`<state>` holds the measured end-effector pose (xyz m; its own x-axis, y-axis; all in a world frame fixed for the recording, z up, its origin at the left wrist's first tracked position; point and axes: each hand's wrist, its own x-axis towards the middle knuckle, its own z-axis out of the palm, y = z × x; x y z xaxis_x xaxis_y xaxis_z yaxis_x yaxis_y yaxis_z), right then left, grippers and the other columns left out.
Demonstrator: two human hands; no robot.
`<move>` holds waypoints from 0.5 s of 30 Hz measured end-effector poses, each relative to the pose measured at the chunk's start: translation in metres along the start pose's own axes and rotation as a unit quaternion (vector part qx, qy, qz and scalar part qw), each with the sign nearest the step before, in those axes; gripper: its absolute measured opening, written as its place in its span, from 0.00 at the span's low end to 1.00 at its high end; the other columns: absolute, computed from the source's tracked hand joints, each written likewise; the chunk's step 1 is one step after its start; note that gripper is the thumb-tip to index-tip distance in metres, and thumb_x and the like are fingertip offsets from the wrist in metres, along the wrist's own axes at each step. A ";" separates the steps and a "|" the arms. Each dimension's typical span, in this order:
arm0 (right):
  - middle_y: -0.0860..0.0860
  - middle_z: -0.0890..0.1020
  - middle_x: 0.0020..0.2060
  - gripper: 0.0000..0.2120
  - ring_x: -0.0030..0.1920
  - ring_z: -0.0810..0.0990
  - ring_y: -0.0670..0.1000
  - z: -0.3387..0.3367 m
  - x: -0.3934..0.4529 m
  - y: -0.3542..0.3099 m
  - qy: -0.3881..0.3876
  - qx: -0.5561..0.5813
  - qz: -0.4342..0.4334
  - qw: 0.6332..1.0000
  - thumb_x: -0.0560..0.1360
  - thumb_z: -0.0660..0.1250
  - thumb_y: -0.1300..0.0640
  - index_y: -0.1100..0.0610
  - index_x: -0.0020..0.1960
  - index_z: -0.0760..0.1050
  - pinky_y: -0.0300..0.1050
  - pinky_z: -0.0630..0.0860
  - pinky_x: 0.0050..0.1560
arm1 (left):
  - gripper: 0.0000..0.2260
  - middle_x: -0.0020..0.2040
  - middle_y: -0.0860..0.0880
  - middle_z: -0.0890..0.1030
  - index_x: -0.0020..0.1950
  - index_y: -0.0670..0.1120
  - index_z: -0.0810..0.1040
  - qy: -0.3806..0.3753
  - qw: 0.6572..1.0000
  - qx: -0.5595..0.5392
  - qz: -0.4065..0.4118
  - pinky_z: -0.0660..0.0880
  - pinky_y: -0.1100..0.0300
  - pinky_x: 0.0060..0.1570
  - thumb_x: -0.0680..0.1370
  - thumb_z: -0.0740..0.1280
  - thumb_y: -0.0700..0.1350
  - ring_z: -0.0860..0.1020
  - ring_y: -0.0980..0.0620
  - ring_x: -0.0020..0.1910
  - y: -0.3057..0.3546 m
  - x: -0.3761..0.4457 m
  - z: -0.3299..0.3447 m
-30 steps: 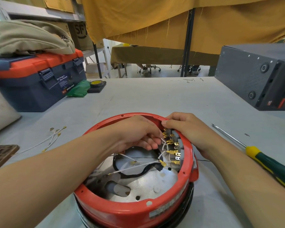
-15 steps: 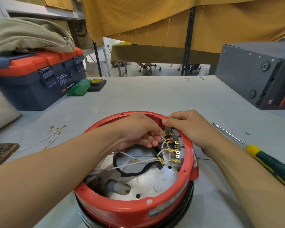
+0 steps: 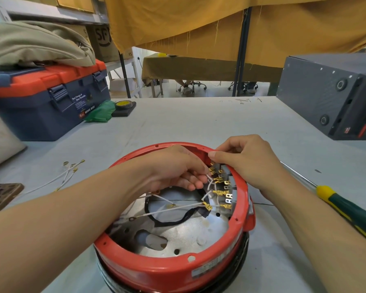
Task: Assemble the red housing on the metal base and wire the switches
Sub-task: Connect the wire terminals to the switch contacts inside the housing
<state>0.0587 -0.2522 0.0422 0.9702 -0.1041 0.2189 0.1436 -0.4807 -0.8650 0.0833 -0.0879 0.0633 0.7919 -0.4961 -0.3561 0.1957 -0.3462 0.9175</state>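
The round red housing (image 3: 169, 269) sits on the metal base (image 3: 182, 235) near the table's front edge. Grey switches (image 3: 228, 187) with several brass spade terminals line the housing's inner right wall. My left hand (image 3: 175, 170) reaches inside the ring, its fingertips pinching a white wire (image 3: 208, 179) at a terminal. My right hand (image 3: 247, 159) rests over the rim from outside, thumb and fingers pressed on the rim above the switches. More white wires (image 3: 169, 209) cross the base, over a black gasket (image 3: 171, 222).
A green and yellow screwdriver (image 3: 347, 206) lies to the right. Loose white wires (image 3: 61, 178) lie left, with a brown perforated plate (image 3: 0, 195) at the left edge. A blue and orange toolbox (image 3: 49, 98) stands back left, a grey box (image 3: 334, 94) back right.
Both hands stay at the switch terminals with only small finger shifts. My right hand's fingers have lifted slightly along the rim.
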 end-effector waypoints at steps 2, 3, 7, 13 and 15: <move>0.46 0.83 0.31 0.06 0.30 0.78 0.39 0.000 0.000 0.001 0.000 0.003 0.004 1.000 0.68 0.74 0.51 0.52 0.35 0.82 0.27 0.69 0.28 | 0.07 0.28 0.47 0.79 0.41 0.37 0.79 -0.002 1.000 -0.002 -0.001 0.72 0.69 0.23 0.77 0.62 0.33 0.76 0.57 0.23 0.000 0.000 0.000; 0.46 0.83 0.32 0.06 0.30 0.78 0.39 0.001 0.001 0.001 0.001 0.004 0.005 1.000 0.68 0.74 0.50 0.52 0.35 0.82 0.27 0.69 0.28 | 0.07 0.28 0.46 0.79 0.41 0.37 0.79 -0.001 1.000 -0.002 0.000 0.72 0.69 0.23 0.77 0.62 0.33 0.76 0.57 0.23 0.000 0.000 0.000; 0.47 0.82 0.31 0.07 0.29 0.77 0.40 0.001 0.001 0.001 0.002 0.008 0.009 1.000 0.67 0.75 0.50 0.52 0.35 0.82 0.29 0.69 0.28 | 0.07 0.28 0.46 0.79 0.41 0.37 0.79 0.007 1.000 0.002 0.007 0.72 0.68 0.23 0.76 0.62 0.32 0.76 0.56 0.23 -0.001 0.002 0.000; 0.49 0.83 0.33 0.06 0.31 0.79 0.42 0.000 0.001 0.001 -0.005 0.011 0.008 1.000 0.68 0.75 0.51 0.52 0.36 0.82 0.28 0.69 0.28 | 0.08 0.27 0.47 0.79 0.40 0.38 0.79 0.007 1.000 0.013 0.014 0.72 0.68 0.22 0.76 0.62 0.32 0.76 0.57 0.23 -0.002 0.004 0.000; 0.50 0.83 0.33 0.06 0.31 0.79 0.43 0.000 0.001 0.000 -0.006 0.011 0.009 1.000 0.67 0.75 0.51 0.53 0.36 0.82 0.30 0.70 0.29 | 0.07 0.27 0.47 0.79 0.41 0.37 0.78 0.006 1.000 0.017 0.015 0.71 0.69 0.22 0.76 0.62 0.32 0.76 0.57 0.23 -0.001 0.005 0.000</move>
<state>0.0601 -0.2523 0.0420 0.9750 -0.1018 0.1977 0.1303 -0.4589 -0.8789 0.0875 -0.0900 0.0606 0.8041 -0.4974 -0.3256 0.1519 -0.3576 0.9214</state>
